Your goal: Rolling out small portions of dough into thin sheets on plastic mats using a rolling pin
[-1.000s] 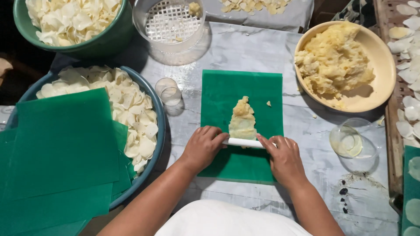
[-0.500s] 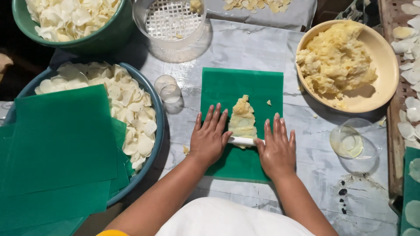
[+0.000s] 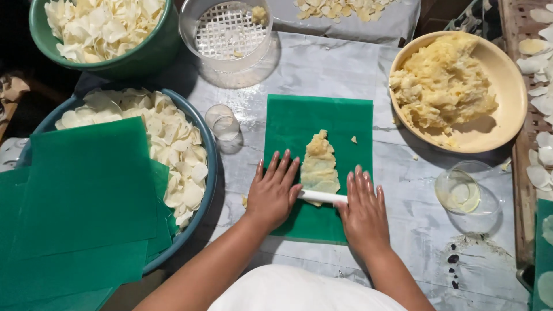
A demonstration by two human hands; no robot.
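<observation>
Pale dough strip half flattened on green mat, lumpy toward twelve o'clock, with left hand and right hand, fingers spread flat, pressing white roller.

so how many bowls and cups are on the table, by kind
green bowls of white chips: 2
tan bowl of dough: 1
clear sieve bowl: 1
clear cups: 2
total: 6

Bare forearms, white garment below
</observation>
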